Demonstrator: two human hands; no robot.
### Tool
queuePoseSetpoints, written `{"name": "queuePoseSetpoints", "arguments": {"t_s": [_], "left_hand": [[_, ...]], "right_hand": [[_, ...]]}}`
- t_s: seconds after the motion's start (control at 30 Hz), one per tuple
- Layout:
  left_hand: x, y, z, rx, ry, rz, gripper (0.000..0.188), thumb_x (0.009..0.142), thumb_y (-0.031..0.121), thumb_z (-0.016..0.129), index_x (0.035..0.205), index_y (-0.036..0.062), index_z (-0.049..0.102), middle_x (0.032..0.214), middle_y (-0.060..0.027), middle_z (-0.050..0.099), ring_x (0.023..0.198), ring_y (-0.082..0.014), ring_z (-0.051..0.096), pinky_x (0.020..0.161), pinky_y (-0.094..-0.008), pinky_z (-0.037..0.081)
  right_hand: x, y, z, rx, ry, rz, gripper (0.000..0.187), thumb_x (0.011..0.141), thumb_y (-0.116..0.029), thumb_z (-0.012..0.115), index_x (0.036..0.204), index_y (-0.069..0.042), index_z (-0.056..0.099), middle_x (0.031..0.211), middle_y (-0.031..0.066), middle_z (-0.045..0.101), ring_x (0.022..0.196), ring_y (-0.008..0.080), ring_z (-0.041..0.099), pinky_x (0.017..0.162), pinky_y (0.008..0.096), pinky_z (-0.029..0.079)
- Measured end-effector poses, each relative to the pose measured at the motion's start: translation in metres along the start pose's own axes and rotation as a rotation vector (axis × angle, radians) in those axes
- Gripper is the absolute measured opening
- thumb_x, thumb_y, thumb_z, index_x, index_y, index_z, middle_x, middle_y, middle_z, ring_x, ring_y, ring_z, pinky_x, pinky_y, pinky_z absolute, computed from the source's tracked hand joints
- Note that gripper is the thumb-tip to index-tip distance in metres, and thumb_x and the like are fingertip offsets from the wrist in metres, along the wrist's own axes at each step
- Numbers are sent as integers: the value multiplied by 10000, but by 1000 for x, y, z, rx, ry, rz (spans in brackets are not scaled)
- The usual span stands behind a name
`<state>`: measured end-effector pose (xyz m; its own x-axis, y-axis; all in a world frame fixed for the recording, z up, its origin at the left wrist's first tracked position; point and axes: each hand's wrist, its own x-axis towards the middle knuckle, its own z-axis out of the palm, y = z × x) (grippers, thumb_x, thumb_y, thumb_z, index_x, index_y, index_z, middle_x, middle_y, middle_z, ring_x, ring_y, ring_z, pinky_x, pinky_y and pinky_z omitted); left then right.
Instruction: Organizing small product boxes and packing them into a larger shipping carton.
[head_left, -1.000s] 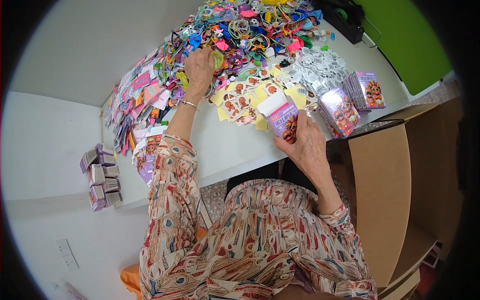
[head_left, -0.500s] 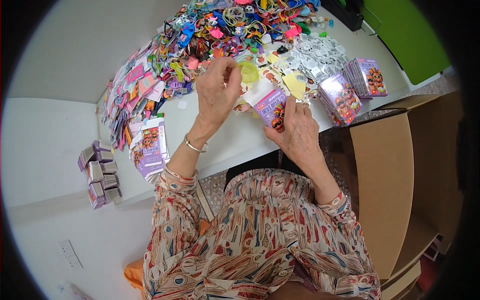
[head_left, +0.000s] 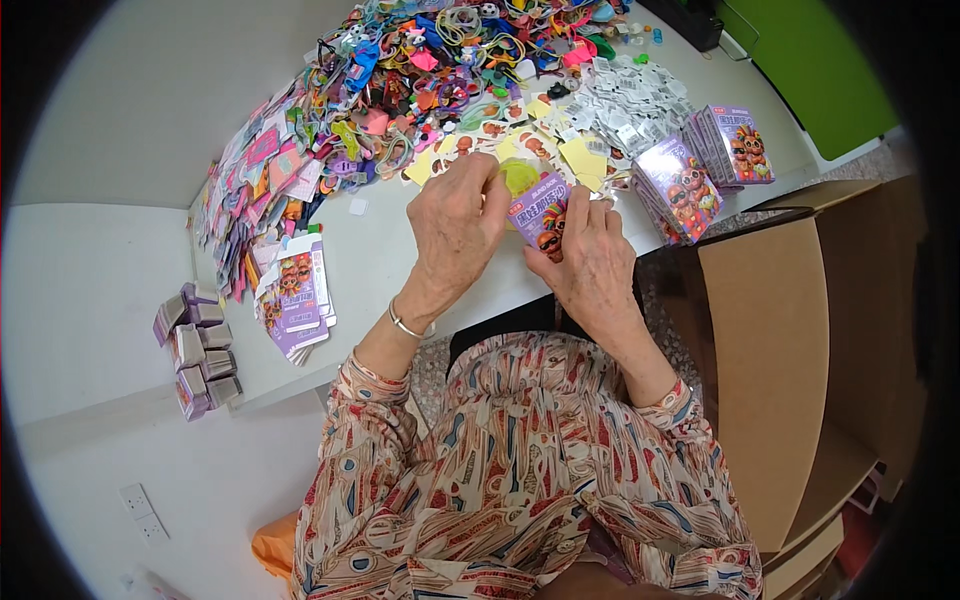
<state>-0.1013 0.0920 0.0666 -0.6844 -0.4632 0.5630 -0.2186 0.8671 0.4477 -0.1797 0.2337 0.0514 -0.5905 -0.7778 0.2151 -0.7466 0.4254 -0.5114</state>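
My right hand (head_left: 592, 255) grips a small purple cardboard box (head_left: 538, 212) with cartoon figures on its front, thumb on the near side and fingers over the right edge. Closed in a pinch, my left hand (head_left: 455, 220) is right at the box's top left end. A translucent yellow-green round piece (head_left: 518, 177) shows at its fingertips, just above the box's upper end. Whether part of that piece is inside the box is hidden. Under and beyond both hands lie yellow paper slips (head_left: 584, 158) and printed sticker sheets (head_left: 537, 146).
A heap of colourful trinkets and hair ties (head_left: 450, 60) covers the far table, with small white labelled packets (head_left: 635, 105) beside it. Filled purple boxes (head_left: 680, 190) stand right; flattened boxes (head_left: 298, 300) and cards (head_left: 260, 180) lie left. A large open carton (head_left: 765, 370) stands at my right.
My left hand has come down and to the right, bringing the yellow-green piece to the box's top end. The white flap that stuck up there no longer shows. My right hand stays nearly still.
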Motion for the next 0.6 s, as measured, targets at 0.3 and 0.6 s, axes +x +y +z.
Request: {"name": "queuePoseSetpoints", "arguments": {"t_s": [0.3,0.6], "left_hand": [[1,-12,-14,-167,-331,-5,100,812,130,649,878,70,693,861,-50,647,862,-241,588,737,-367,435],[-6,-29,-10,-325,-537,-77,234,837,289,698,994,119,728,1420,-186,394,1331,-331,315,1099,-467,207]], "right_hand": [[-2,3,3,-12,30,-58,758,675,-240,793,1224,71,373,1008,212,528,932,374,542,703,408,511],[-4,0,1,9,22,-72,766,675,-236,786,1246,72,379,1029,216,534,972,397,543,744,414,521]]}}
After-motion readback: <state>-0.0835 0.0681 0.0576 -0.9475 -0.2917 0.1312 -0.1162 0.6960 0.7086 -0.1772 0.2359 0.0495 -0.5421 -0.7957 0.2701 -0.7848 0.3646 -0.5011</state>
